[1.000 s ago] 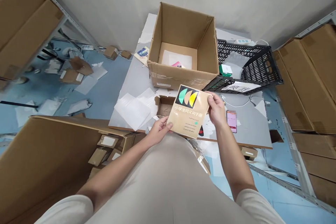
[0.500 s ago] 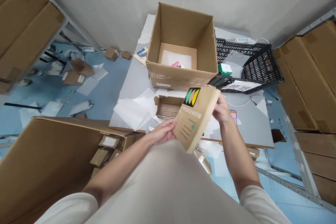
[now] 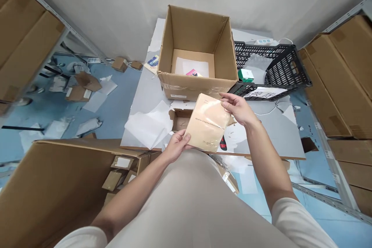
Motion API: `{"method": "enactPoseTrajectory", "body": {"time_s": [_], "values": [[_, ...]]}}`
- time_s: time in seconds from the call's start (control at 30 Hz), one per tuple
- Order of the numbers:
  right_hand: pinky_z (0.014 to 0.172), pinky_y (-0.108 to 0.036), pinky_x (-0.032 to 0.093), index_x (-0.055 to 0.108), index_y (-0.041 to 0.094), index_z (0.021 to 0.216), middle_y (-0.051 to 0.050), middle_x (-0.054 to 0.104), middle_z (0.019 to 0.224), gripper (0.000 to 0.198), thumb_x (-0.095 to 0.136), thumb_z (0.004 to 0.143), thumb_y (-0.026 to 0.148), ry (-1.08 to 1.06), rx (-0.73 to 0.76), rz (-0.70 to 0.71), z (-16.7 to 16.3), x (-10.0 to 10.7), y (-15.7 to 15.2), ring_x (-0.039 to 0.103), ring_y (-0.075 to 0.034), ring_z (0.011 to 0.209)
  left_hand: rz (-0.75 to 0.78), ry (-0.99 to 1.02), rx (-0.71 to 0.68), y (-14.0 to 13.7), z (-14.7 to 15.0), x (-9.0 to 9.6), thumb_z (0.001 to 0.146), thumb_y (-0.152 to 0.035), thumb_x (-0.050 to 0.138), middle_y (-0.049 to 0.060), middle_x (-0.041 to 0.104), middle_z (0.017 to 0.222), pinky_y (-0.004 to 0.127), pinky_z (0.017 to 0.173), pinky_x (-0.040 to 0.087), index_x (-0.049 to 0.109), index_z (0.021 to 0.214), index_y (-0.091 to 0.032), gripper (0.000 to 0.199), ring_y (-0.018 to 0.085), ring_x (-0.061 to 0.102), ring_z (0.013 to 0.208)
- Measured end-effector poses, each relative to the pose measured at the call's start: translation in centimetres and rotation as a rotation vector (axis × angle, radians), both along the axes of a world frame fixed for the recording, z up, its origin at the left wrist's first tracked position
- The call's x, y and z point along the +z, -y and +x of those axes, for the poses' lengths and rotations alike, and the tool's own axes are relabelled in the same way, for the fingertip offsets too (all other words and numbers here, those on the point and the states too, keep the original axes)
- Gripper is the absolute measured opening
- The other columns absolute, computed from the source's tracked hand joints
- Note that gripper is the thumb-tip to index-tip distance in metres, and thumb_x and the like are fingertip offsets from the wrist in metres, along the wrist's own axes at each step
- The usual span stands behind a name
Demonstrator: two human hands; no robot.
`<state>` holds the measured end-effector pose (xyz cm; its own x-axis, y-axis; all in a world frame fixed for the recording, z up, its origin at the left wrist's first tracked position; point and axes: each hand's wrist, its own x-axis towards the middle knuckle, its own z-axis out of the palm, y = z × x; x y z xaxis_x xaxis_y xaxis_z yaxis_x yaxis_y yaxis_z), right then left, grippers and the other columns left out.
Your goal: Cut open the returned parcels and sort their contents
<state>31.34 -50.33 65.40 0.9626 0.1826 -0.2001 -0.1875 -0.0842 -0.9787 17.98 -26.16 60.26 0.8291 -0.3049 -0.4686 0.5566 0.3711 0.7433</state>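
Observation:
Between my two hands is a thick tan book [image 3: 207, 124], tilted, with a plain face bearing a line of dark Latin letters turned up to me. My left hand [image 3: 176, 145] grips its lower left edge, thumb on top. At the upper right corner, my right hand [image 3: 236, 106] pinches the book with thumb and fingers. Under and behind the book lies a small open cardboard box [image 3: 178, 120] on the grey table [image 3: 139, 105]. Past it stands a large open carton [image 3: 200, 83] with a white sheet and a pink item inside.
A black plastic crate [image 3: 286, 66] with a green and white box [image 3: 245, 75] stands right of the carton. Crumpled white paper [image 3: 151, 124] lies at the table's left. A big carton [image 3: 72, 174] of small parcels is at lower left. Shelves with boxes [image 3: 334, 85] flank the right.
The book has been turned over from its patterned cover to the plainer face with Latin letters. My right hand has shifted its grip to the upper corner.

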Motion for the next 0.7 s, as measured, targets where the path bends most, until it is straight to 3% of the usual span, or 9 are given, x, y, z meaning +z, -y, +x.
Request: {"method": "enactPoseTrajectory", "body": {"time_s": [0.17, 0.4, 0.6, 0.7], "values": [[0.08, -0.033, 0.053, 0.068, 0.021, 0.106, -0.004, 0.074, 0.092, 0.048, 0.079, 0.064, 0.042, -0.063, -0.072, 0.137, 0.1, -0.5, 0.1, 0.068, -0.018, 0.085, 0.003, 0.011, 0.05, 0.3, -0.1, -0.4, 0.074, -0.051, 0.07, 0.008, 0.068, 0.109, 0.033, 0.074, 0.057, 0.059, 0.115, -0.02, 0.053, 0.02, 0.068, 0.088], [0.084, -0.036, 0.053, 0.068, 0.022, 0.102, -0.005, 0.074, 0.094, 0.044, 0.078, 0.066, 0.045, -0.069, -0.07, 0.156, 0.1, -0.9, 0.7, 0.069, -0.02, 0.089, -0.06, 0.0, 0.068, 0.7, 0.2, -0.4, 0.075, -0.047, 0.071, 0.007, 0.069, 0.103, 0.032, 0.072, 0.057, 0.062, 0.106, -0.018, 0.044, 0.017, 0.068, 0.082], [0.094, -0.046, 0.048, 0.067, 0.024, 0.109, -0.008, 0.068, 0.115, 0.057, 0.054, 0.077, 0.069, 0.022, 0.022, 0.261, -0.4, 0.3, 0.7, 0.062, -0.027, 0.109, -0.279, -0.116, 0.042, 0.5, 1.3, 0.0, 0.076, -0.04, 0.072, 0.005, 0.071, 0.087, 0.028, 0.069, 0.055, 0.064, 0.096, -0.016, 0.032, 0.015, 0.067, 0.075], [0.102, -0.046, 0.042, 0.061, 0.027, 0.12, -0.007, 0.059, 0.129, 0.064, 0.072, 0.066, 0.06, 0.19, 0.124, 0.169, -0.1, 1.0, -0.2, 0.052, -0.028, 0.122, -0.392, -0.24, -0.06, 0.7, 2.1, 0.2, 0.078, -0.034, 0.07, 0.004, 0.069, 0.079, 0.025, 0.065, 0.052, 0.066, 0.096, -0.015, 0.026, 0.014, 0.066, 0.067]]}}
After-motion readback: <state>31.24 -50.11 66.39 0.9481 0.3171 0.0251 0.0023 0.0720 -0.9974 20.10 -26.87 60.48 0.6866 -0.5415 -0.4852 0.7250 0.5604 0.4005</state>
